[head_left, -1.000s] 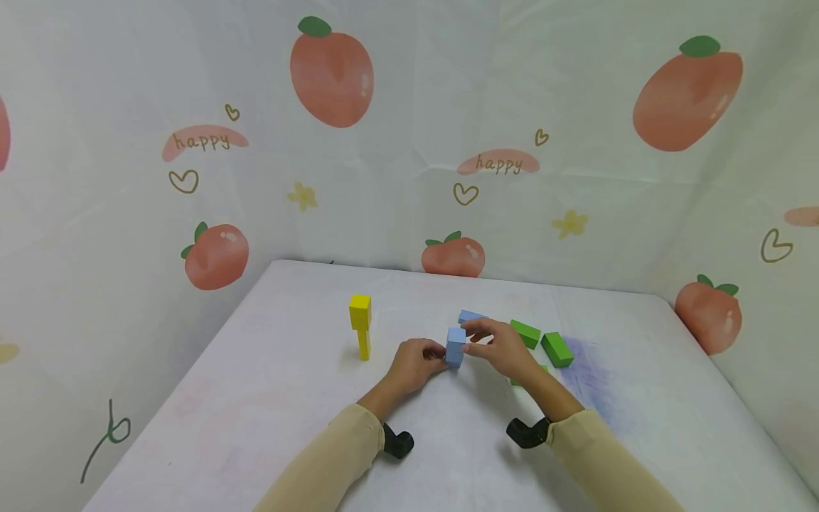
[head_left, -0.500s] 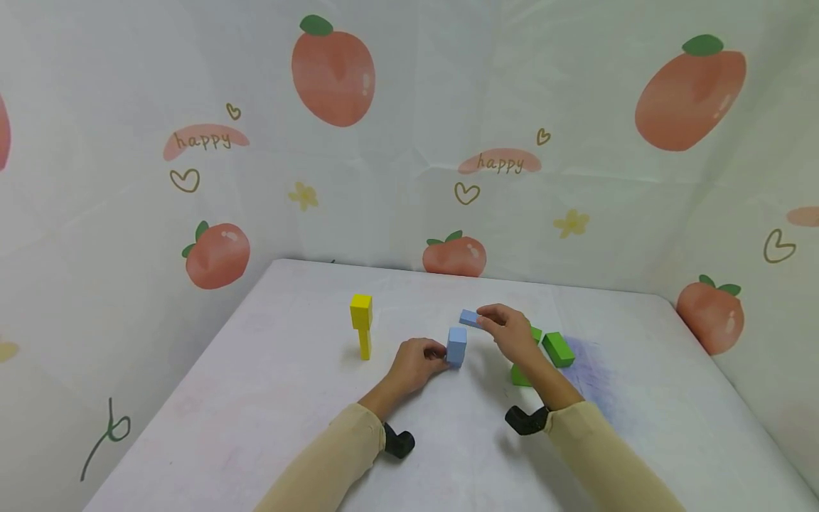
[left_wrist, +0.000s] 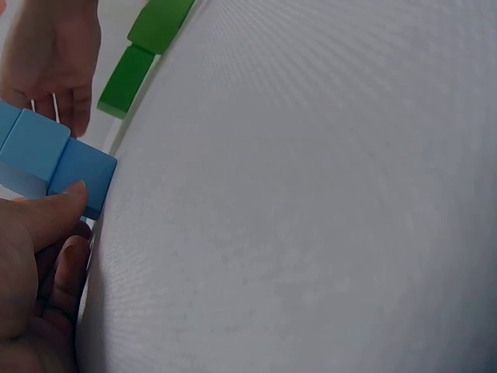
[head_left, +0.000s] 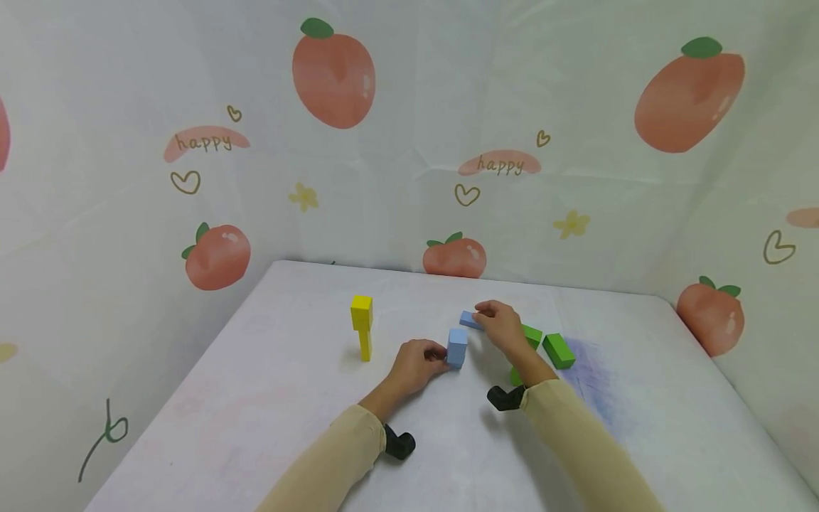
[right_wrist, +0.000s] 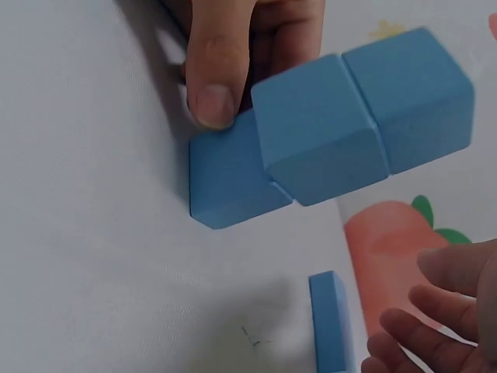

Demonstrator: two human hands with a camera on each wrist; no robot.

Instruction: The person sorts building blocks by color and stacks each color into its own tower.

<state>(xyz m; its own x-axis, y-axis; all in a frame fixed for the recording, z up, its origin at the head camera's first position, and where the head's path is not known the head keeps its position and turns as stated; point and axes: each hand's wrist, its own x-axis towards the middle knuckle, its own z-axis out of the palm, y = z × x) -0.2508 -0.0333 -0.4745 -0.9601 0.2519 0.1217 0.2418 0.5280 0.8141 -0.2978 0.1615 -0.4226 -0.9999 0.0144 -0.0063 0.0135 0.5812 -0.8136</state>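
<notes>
A stack of three blue blocks [head_left: 457, 347] stands upright on the table. My left hand [head_left: 412, 366] pinches the bottom block [left_wrist: 85, 175] of it, the thumb lying on its face in the left wrist view. The upper blocks [right_wrist: 318, 128] sit slightly offset from the bottom one in the right wrist view. Behind the stack, a thin blue block [head_left: 470, 320] lies flat. My right hand [head_left: 503, 331] is over its right end in the head view. In the right wrist view the fingers are loosely spread beside this block, with nothing between them.
Left of the stack stands a yellow tower [head_left: 362, 323], a wide block atop a narrow one. Green blocks lie on the right, one [head_left: 559, 350] in full view and others partly behind my right arm. A printed cloth [head_left: 384, 163] rises behind the white table [head_left: 256, 398].
My right hand has left the side of the blue stack and moved back to the thin blue block. My left hand has stayed at the stack's base.
</notes>
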